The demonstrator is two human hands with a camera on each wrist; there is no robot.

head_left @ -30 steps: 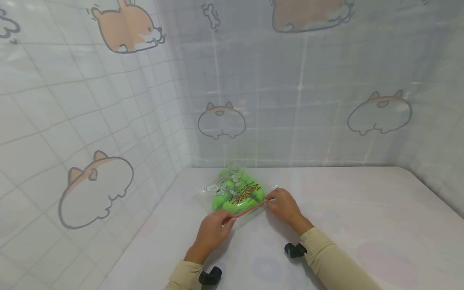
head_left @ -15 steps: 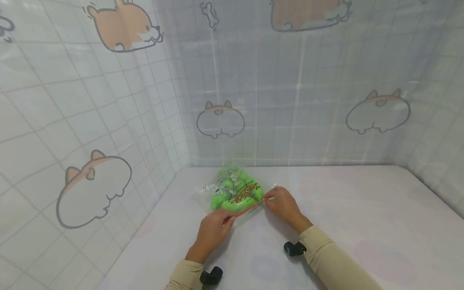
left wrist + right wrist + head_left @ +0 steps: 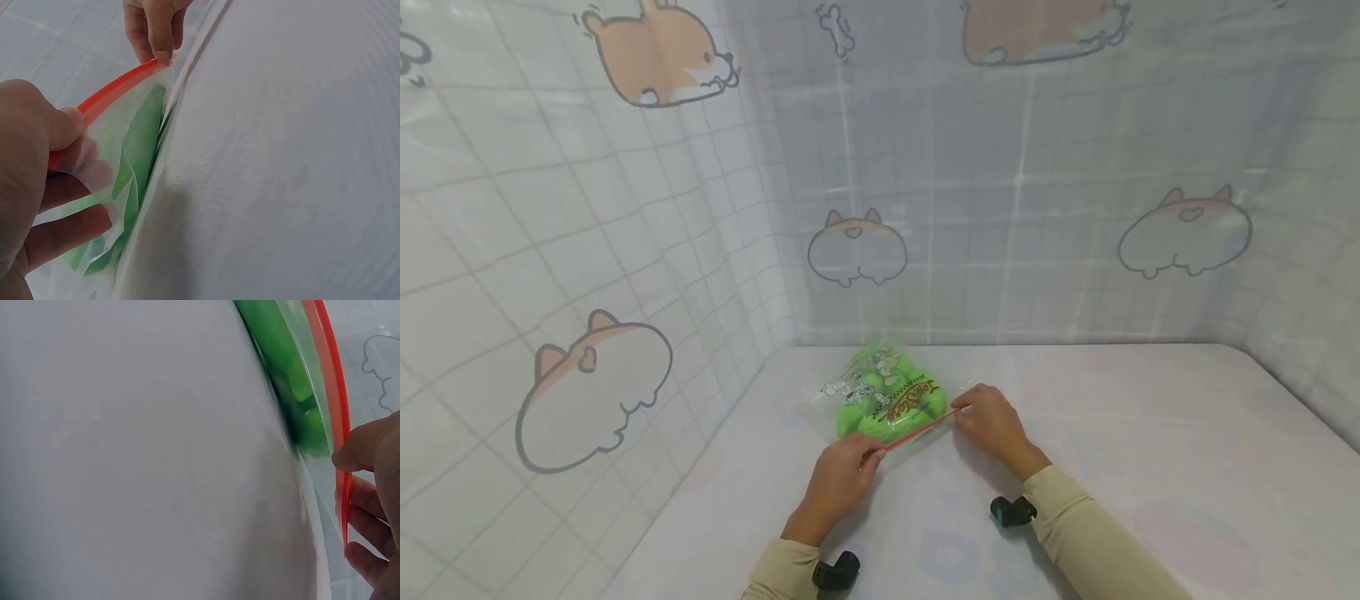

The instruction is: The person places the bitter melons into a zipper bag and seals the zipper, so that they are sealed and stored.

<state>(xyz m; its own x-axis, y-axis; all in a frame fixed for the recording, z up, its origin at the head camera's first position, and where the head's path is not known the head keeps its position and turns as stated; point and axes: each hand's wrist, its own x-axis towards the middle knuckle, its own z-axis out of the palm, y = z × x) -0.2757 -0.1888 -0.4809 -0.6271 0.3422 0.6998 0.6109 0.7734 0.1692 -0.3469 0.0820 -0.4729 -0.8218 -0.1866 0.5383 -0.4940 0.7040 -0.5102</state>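
A clear zip bag point(image 3: 850, 390) with printed lettering and cartoon figures lies on the table, with bright green rounded things point(image 3: 857, 417) inside; their kind is not clear. Along its near edge runs a red zip strip point(image 3: 921, 432). My left hand point(image 3: 838, 479) pinches the strip's left part, the thumb point(image 3: 65, 128) on top and other fingers behind the clear plastic. Toward the other end, my right hand point(image 3: 996, 425) pinches the strip between thumb and fingers. In the right wrist view the strip point(image 3: 337, 381) bows upward past the right thumb, and its tip reaches the lower fingers.
A white table point(image 3: 1112, 442) with faint pastel patches spreads to the right and in front. Grid-patterned curtains with cartoon dogs point(image 3: 857, 250) stand close behind the bag and on both sides. Black devices point(image 3: 837, 572) sit at both wrists.
My right hand has shifted slightly to the right and lies a little farther along the red strip. My left hand and the bag stay nearly in place.
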